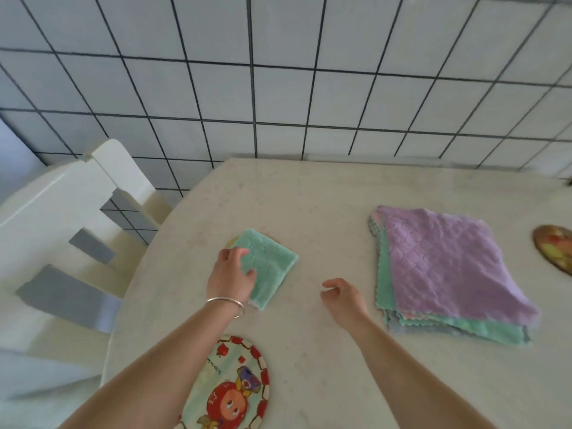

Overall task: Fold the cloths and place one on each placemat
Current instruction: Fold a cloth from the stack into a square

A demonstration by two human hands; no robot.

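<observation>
A folded green cloth (pixel 268 267) lies on a round placemat (pixel 231 242), of which only a sliver shows at the cloth's far-left corner. My left hand (pixel 229 275) rests on the cloth's left edge, fingers curled over it. My right hand (pixel 345 297) hovers just above the table to the right of the cloth, loosely curled and holding nothing. A stack of unfolded cloths (pixel 445 270), purple on top with green, pink and grey beneath, lies flat at the right. A round cartoon placemat (pixel 235 388) sits bare near the front edge. Another placemat (pixel 555 247) shows at the far right.
The white table (pixel 325 199) stands against a tiled wall (pixel 278 88). A white chair (pixel 77 230) is pushed up on the table's left side. The floor shows below the chair.
</observation>
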